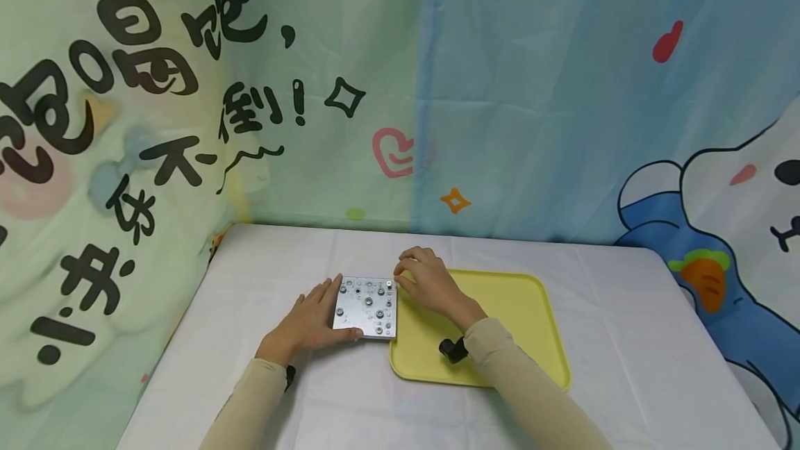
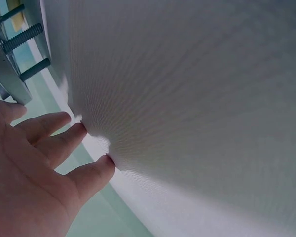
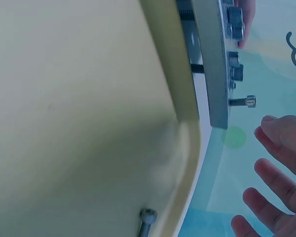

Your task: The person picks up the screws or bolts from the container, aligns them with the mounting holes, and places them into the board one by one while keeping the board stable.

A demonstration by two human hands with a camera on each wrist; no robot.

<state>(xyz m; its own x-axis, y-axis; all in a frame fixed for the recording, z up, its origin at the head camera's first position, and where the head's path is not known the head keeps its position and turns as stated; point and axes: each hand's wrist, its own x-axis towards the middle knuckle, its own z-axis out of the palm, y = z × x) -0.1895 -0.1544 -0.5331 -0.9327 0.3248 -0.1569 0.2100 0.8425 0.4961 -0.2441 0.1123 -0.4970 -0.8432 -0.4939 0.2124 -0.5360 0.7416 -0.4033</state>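
A silver metal plate [image 1: 357, 310] with several screws in its top lies in front of me, its right edge at the yellow tray. My left hand [image 1: 310, 318] touches the plate's left side, fingers extended, thumb along its front edge. In the left wrist view, fingertips [image 2: 107, 162] rest on the white cloth beside the plate's corner. Threaded screw ends [image 2: 22, 38] stick out under the plate. My right hand [image 1: 431, 283] is at the far right corner, near a socket-head screw [image 3: 244, 101] that stands higher than its neighbours. A gap shows between its fingertips and that screw.
The yellow tray [image 1: 500, 290] lies right of the plate, under my right forearm. A loose socket-head screw [image 3: 147, 217] lies in it near the rim. White cloth [image 1: 625, 339] covers the table, and printed curtains [image 1: 531, 123] hang behind and at the left.
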